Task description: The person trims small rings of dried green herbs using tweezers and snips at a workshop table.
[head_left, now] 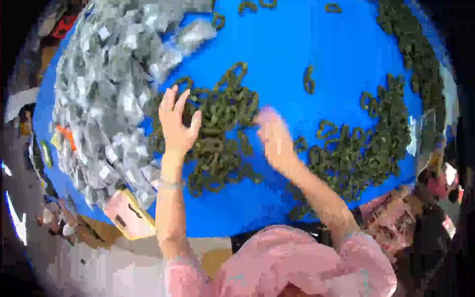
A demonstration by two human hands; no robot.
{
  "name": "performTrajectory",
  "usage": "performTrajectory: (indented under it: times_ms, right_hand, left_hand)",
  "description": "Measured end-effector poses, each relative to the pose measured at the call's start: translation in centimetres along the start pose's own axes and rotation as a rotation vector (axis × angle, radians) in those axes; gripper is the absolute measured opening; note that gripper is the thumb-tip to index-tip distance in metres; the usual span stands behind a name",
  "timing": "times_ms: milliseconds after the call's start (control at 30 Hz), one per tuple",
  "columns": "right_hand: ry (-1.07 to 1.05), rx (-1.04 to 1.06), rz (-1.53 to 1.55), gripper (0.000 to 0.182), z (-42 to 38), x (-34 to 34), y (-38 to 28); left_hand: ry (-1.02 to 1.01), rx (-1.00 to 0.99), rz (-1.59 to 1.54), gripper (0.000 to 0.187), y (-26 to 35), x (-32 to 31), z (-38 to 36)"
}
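Note:
My left hand (pixel 177 121) hovers with fingers spread over a heap of dark green ring-shaped pieces (pixel 220 133) on a blue table (pixel 297 44). It holds nothing that I can see. My right hand (pixel 273 136) is blurred at the right edge of the same heap; whether it grips a piece is unclear. A second, larger spread of green rings (pixel 368 143) lies to the right of that hand.
A big mound of grey and white packets (pixel 106 94) covers the table's left side. More green rings (pixel 420 54) line the far right edge. A pink and yellow box (pixel 129 214) sits at the near left edge. Clutter lies at the right.

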State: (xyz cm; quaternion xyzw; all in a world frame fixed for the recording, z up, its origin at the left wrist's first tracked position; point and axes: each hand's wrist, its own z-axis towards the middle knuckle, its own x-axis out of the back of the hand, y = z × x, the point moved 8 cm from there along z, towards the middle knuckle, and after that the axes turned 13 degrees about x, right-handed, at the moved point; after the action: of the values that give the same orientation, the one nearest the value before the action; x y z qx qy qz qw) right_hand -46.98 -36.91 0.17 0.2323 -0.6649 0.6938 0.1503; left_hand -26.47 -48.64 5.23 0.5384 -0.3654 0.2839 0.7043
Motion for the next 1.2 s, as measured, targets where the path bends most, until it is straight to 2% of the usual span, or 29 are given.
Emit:
performTrajectory:
  times_ms: [67, 100, 167, 233, 267, 333, 400, 433, 500, 567, 633, 667, 700, 767, 833, 900, 933, 1033, 1067, 1100, 1133, 1200]
  right_hand:
    - [0.529, -0.020, -0.394, 0.034, 2.2, 7.7, 3.4]
    - [0.612, -0.171, -0.474, 0.030, 2.8, 10.2, 7.1]
    - [0.687, -0.214, -0.530, 0.030, 3.4, 12.2, 11.6]
    - [0.169, -0.051, -0.327, 0.032, 6.4, 8.4, 9.9]
    - [0.035, -0.124, 0.031, 0.031, 6.3, 6.3, 6.8]
    - [-0.128, -0.130, 0.163, 0.036, 6.6, 5.8, 4.1]
    - [0.086, 0.067, -0.009, 0.034, 10.0, 9.5, 5.5]
    - [0.160, 0.087, -0.149, 0.034, 11.7, 11.9, 7.1]
    - [0.339, 0.095, -0.362, 0.035, 15.0, 17.0, 11.1]
    - [0.565, 0.159, -0.649, 0.034, 18.1, 22.4, 14.6]
    - [0.557, 0.090, -0.659, 0.040, 21.4, 27.7, 20.3]
    - [0.595, -0.020, -0.754, 0.045, 22.4, 29.7, 23.6]
    - [0.609, -0.025, -0.827, 0.045, 23.5, 31.7, 25.6]
    - [0.651, 0.040, -0.917, 0.041, 26.3, 34.9, 28.0]
    - [0.571, -0.046, -1.026, 0.045, 29.3, 36.8, 29.1]
    - [0.566, -0.065, -0.851, 0.038, 31.3, 36.1, 27.4]
    - [0.551, -0.068, -0.843, 0.038, 32.4, 35.7, 29.1]
    - [0.221, 0.147, -0.716, 0.039, 39.3, 33.4, 34.6]
    - [0.115, 0.217, -0.674, 0.040, 40.1, 32.4, 35.3]
    - [0.111, 0.213, -0.673, 0.040, 39.3, 30.9, 32.6]
    - [0.058, 0.266, -0.615, 0.037, 37.8, 26.6, 30.3]
    - [-0.040, 0.375, -0.500, 0.034, 33.8, 17.4, 20.1]
  left_hand:
    - [-0.022, -0.036, 0.005, 0.050, 1.4, -2.2, 2.0]
    - [0.001, -0.055, 0.006, 0.050, 2.1, -3.2, 3.0]
    - [-0.022, -0.064, -0.046, 0.049, 3.3, -6.2, 5.3]
    - [-0.033, -0.075, -0.086, 0.048, 4.6, -9.1, 7.9]
    - [-0.013, -0.087, -0.085, 0.048, 5.2, -10.3, 9.2]
    - [-0.044, -0.076, -0.114, 0.048, 5.5, -12.8, 12.1]
    - [0.049, -0.119, -0.056, 0.053, 5.7, -14.0, 15.2]
    - [0.048, -0.126, -0.061, 0.053, 5.9, -14.8, 16.9]
    - [0.216, -0.122, 0.018, 0.060, 6.1, -15.0, 20.1]
    - [0.280, -0.041, 0.135, 0.072, 6.1, -15.5, 23.1]
    - [0.238, 0.016, 0.218, 0.077, 6.9, -16.3, 25.8]
    - [0.197, 0.070, 0.307, 0.081, 6.9, -17.0, 26.9]
    - [0.185, 0.073, 0.304, 0.081, 7.1, -17.7, 27.8]
    - [0.168, 0.050, 0.356, 0.081, 7.4, -19.4, 29.4]
    - [0.147, 0.034, 0.415, 0.082, 7.3, -20.8, 30.3]
    - [0.123, 0.072, 0.430, 0.081, 7.4, -21.2, 30.3]
    - [0.113, 0.096, 0.444, 0.080, 7.6, -21.1, 30.3]
    - [0.085, 0.139, 0.482, 0.079, 6.5, -22.1, 30.0]
    - [0.064, 0.066, 0.468, 0.080, 6.5, -22.8, 29.9]
    - [0.045, -0.008, 0.451, 0.081, 6.6, -23.2, 29.9]
    - [0.029, -0.084, 0.431, 0.082, 6.8, -23.4, 29.8]
    - [-0.040, -0.215, 0.384, 0.079, 6.5, -23.4, 28.8]
